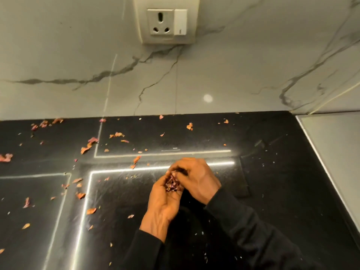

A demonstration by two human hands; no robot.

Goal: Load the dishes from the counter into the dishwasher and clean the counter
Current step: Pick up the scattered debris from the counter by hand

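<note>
The black glossy counter (272,182) is strewn with dry orange and pink peel scraps (85,149), mostly on its left half. My left hand (162,201) is cupped palm up and holds a small heap of collected scraps (172,185). My right hand (194,178) is directly above and to the right of it. Its curled fingertips reach into the heap. Both sleeves are black. No dishes or dishwasher are in view.
A marble backsplash (214,78) rises behind the counter, with a wall socket and switch (167,22) at top centre. A pale grey surface (335,149) borders the counter on the right. Bright light strips reflect across the counter.
</note>
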